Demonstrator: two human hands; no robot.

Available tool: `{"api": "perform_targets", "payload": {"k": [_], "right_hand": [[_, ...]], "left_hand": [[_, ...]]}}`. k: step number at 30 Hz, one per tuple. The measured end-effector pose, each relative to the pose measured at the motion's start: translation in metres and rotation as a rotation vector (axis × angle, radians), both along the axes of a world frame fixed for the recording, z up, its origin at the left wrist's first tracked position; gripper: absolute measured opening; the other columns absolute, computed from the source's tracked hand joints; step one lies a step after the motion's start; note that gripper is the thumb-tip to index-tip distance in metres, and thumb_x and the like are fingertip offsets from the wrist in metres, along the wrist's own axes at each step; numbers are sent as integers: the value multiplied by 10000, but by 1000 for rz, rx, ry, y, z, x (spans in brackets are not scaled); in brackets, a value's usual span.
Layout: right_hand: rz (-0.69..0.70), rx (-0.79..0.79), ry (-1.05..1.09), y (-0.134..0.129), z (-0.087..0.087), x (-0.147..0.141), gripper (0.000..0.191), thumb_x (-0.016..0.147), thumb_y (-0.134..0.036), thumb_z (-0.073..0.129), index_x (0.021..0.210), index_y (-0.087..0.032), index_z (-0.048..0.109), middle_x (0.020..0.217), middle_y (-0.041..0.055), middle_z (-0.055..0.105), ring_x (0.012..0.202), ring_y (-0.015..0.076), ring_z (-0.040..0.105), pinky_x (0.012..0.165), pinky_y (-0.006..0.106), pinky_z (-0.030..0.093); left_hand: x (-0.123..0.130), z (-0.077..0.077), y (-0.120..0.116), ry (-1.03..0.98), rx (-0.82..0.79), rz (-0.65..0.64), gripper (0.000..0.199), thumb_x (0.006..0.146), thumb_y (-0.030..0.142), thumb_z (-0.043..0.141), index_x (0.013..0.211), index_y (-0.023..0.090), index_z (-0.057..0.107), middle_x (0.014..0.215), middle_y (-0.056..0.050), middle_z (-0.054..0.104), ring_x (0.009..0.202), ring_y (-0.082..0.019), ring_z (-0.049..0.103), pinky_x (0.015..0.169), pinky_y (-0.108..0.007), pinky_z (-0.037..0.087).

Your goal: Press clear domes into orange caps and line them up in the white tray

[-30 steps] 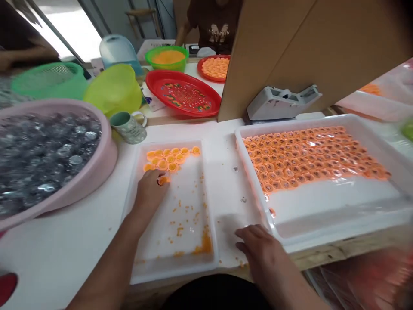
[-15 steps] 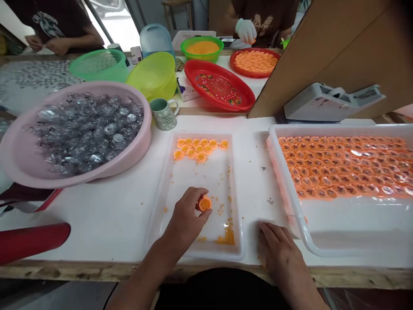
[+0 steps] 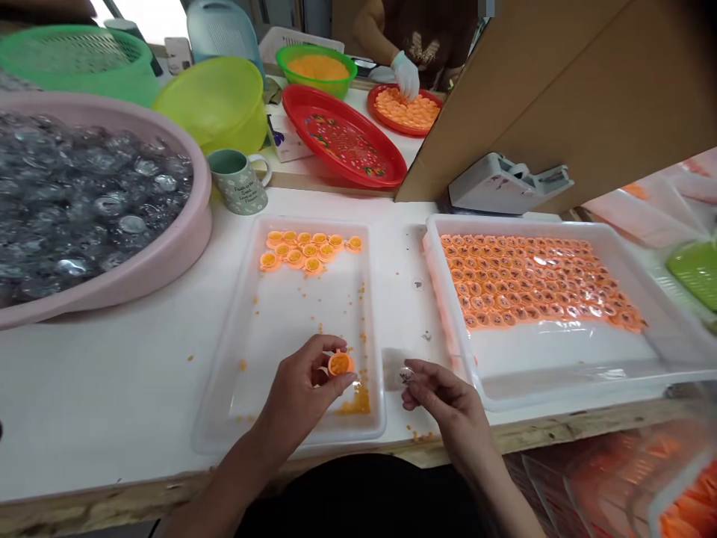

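Between the thumb and fingers of my left hand (image 3: pixel 305 385) is a small orange cup (image 3: pixel 340 365) with yellow-orange bits inside, held over the white tray (image 3: pixel 224 351). Pinched in my right hand (image 3: pixel 442 392) is a small clear round cap (image 3: pixel 406 376) with dark print, just right of that tray's wall. At the tray's far end stand several filled orange cups (image 3: pixel 302 250) in rows. Loose yellow-orange bits (image 3: pixel 357 400) lie scattered, heaped in the near right corner. A larger white tray (image 3: pixel 538 366) on the right holds many capped orange cups (image 3: pixel 504 280).
A pink basin (image 3: pixel 184 217) of clear caps stands at left. Behind are a mug (image 3: pixel 240 183), a yellow-green bowl (image 3: pixel 216 104), a red platter (image 3: pixel 347 138), a cardboard panel (image 3: pixel 504 90) and a tape dispenser (image 3: pixel 493 187). Across the table, a person's gloved hand (image 3: pixel 406 75) reaches into orange pieces.
My right hand has lifted from the table and moved toward the left hand, now showing a clear cap. My left hand still holds the orange cup. The view has swung right.
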State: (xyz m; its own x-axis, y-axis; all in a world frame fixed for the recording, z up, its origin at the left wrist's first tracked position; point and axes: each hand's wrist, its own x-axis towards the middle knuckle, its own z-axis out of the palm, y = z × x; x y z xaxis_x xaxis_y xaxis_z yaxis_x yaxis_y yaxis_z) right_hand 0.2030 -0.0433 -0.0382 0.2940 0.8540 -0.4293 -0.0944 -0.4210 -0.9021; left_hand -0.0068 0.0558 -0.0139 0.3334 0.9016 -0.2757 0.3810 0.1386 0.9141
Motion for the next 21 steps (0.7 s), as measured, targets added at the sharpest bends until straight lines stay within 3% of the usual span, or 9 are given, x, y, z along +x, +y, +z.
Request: {"api": "perform_targets", "payload": {"k": [3,8,13,16,21], "right_hand": [[-54,42,279,6,15,-8,269,754,-284,783,997,-220,688,805,5,654,693,143,639,710,290,512],[-43,53,333,10,17,-13,297,699,-237,830,962,-228,693,774,-9,654,691,124,612,686,259,500],[140,93,113,18,18,-8,116,783,-271,760,822,-196,680,789,8,645,755,138,609,711,263,513],[333,176,-86,25,25,-7,63,855,-243,674,884,-207,716,846,29,657,803,158,628,728,284,523],[520,264,-354,38,34,-12,121,871,-136,624,944,-213,682,819,9,668,750,140,641,699,252,522]], "left_hand": [[7,0,-4,-32,-47,-26,234,743,225,673,973,211,639,956,-9,683,732,-127,638,679,-243,562],[11,6,-5,-94,-74,-65,262,770,233,642,1029,195,648,1072,-45,679,888,-160,651,768,-260,570],[12,9,-3,-117,-158,-49,314,746,179,661,1055,226,625,964,-5,695,784,-141,652,703,-258,582],[12,10,-5,-106,-195,-77,295,735,161,668,1023,220,641,842,13,685,714,-135,641,659,-252,577],[15,10,-8,-155,-203,-176,271,785,147,603,1041,208,670,959,-35,704,842,-176,674,758,-297,581]]}}
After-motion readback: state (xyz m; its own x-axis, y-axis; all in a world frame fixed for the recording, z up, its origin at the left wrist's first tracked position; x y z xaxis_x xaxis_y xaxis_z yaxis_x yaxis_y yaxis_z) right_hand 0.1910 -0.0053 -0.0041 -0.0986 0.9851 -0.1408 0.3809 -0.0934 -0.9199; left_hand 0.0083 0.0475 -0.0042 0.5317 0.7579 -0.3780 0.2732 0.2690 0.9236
